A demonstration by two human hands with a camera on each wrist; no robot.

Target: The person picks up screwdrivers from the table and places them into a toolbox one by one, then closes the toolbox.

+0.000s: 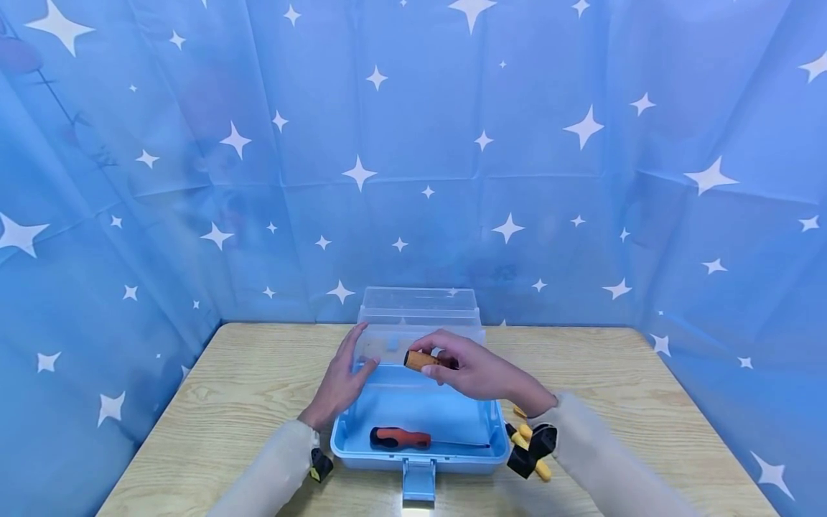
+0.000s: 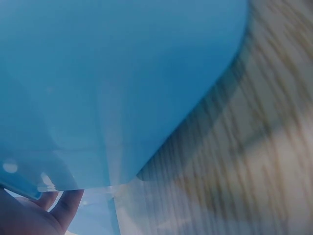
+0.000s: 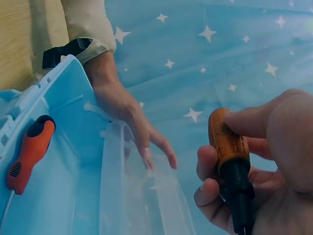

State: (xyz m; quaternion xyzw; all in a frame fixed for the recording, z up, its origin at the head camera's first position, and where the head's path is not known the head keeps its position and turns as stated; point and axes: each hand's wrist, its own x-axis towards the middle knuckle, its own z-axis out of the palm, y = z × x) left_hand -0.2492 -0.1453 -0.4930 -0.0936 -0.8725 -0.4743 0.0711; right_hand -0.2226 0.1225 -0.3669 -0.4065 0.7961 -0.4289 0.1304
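Clearly, your left hand (image 1: pixel 340 382) spreads its grip near the clear lid (image 1: pixel 418 305); your right hand (image 1: pixel 477 368) clamps an orange-handled tool (image 1: pixel 420 360).
Above the blue box (image 1: pixel 416 408), the tool's long axis runs nearly level across your head view, dark end pointing left.

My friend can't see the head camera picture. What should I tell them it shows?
A person's right hand holds a brown-handled tool near the back of an open blue box, their left hand beside its clear lid. An orange-red screwdriver lies inside. Behind the wooden table hangs blue cloth with white stars.
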